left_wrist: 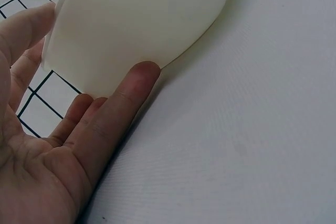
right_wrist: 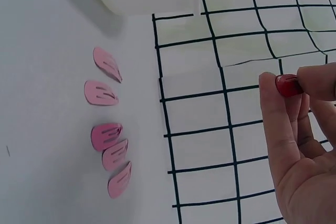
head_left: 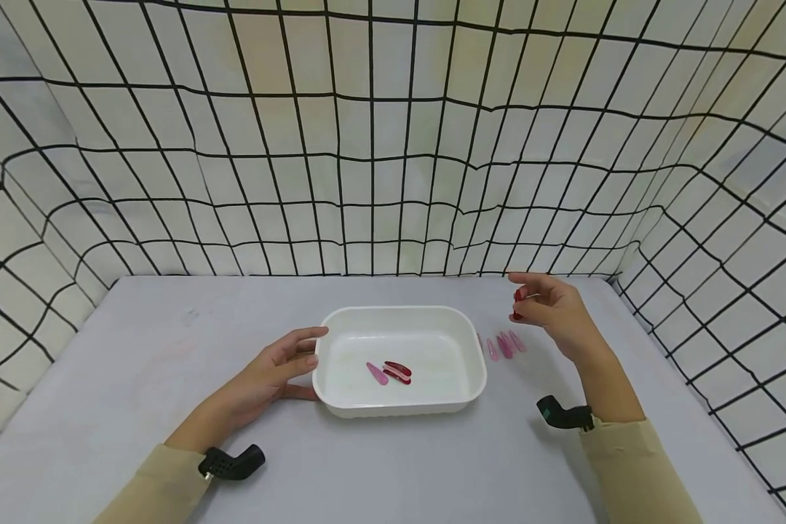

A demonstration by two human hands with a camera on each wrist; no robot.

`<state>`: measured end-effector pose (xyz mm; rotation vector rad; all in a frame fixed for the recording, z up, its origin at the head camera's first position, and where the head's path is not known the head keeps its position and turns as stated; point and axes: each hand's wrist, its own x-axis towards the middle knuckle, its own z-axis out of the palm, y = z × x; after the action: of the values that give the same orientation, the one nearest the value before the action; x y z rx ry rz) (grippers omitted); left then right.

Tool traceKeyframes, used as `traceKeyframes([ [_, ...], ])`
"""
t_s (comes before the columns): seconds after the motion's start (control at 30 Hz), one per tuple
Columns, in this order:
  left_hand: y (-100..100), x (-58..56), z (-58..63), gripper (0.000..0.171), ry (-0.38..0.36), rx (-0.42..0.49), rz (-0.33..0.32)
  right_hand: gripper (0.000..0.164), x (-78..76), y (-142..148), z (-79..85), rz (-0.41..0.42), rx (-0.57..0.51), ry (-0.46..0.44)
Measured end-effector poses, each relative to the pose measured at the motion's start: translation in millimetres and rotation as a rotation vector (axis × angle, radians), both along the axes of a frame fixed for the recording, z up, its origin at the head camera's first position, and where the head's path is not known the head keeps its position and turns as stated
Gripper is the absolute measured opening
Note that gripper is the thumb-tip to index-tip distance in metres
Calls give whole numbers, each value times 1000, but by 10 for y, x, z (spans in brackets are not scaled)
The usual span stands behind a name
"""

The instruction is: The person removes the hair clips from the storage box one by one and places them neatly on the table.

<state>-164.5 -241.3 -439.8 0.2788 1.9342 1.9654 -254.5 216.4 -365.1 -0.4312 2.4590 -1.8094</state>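
Observation:
My right hand (head_left: 553, 313) pinches a red snap hair clip (right_wrist: 289, 85) between thumb and finger, raised above the table to the right of a white plastic tray (head_left: 399, 415). Against the tray's left end rests my left hand (head_left: 282, 371), its fingers fairly straight and touching the rim and outer wall. Inside the tray lie red hair clips (head_left: 398, 366) close together and a pink hair clip (head_left: 376, 373) beside them. Several pink clips (right_wrist: 101, 93) form a row on the table between the tray and my right hand, one a deeper pink (right_wrist: 106, 136).
A white cloth covers the table (head_left: 137, 378). Black grid netting (head_left: 373, 153) over pale sheeting rises along the back and both sides. Each wrist carries a small black camera (head_left: 232, 463) on a strap.

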Motion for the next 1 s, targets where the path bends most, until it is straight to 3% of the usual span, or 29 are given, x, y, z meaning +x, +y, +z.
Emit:
traceKeyframes([
  [0.3,1,23,6,54,-13,-11,3,35,-58,82,-158,-25,79,-36],
  [1.0,22,22,17,54,-10,-3,8,39,-171,270,-335,-71,220,-132],
])
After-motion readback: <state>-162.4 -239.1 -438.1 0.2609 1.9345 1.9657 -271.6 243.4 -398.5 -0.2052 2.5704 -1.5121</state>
